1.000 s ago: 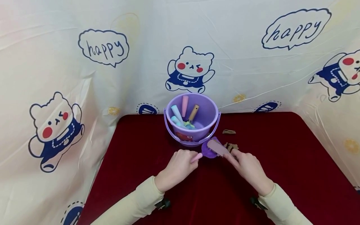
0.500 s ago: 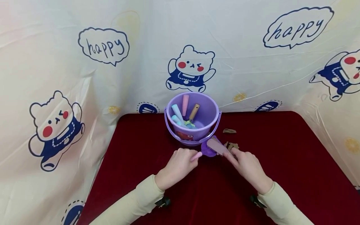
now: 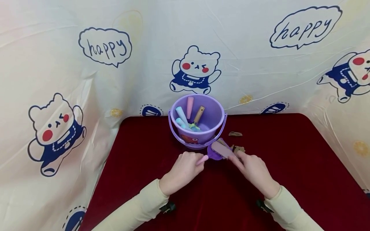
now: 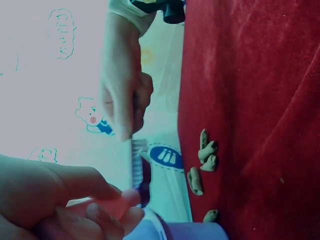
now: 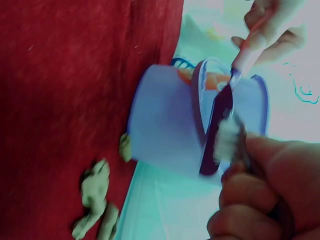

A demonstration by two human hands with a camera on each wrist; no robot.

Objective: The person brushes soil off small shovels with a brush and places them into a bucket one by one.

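My left hand (image 3: 183, 170) grips the pink handle of a toy shovel with a purple blade (image 3: 212, 154), held in front of the bucket. My right hand (image 3: 257, 173) holds a flat pinkish brush (image 3: 222, 150) by its handle. In the right wrist view the brush's pale bristles (image 5: 227, 141) are blurred and lie against the shovel's dark blade (image 5: 217, 127). The left wrist view shows both hands and the shovel raised above the table. Several brown clay-like pieces (image 4: 208, 151) lie on the red cloth beyond and below the brush.
A purple bucket (image 3: 212, 120) stands near the table's back edge, its bail lowered in front. Pink, blue and wooden handles (image 3: 199, 115) stick up inside it. One brown rolled piece (image 3: 235, 134) lies right of the bucket. Printed white curtains (image 3: 138, 73) enclose the back and sides.
The brush head has shifted slightly left over the shovel's blade. Both hands have stayed almost in place, and each still holds the same tool.
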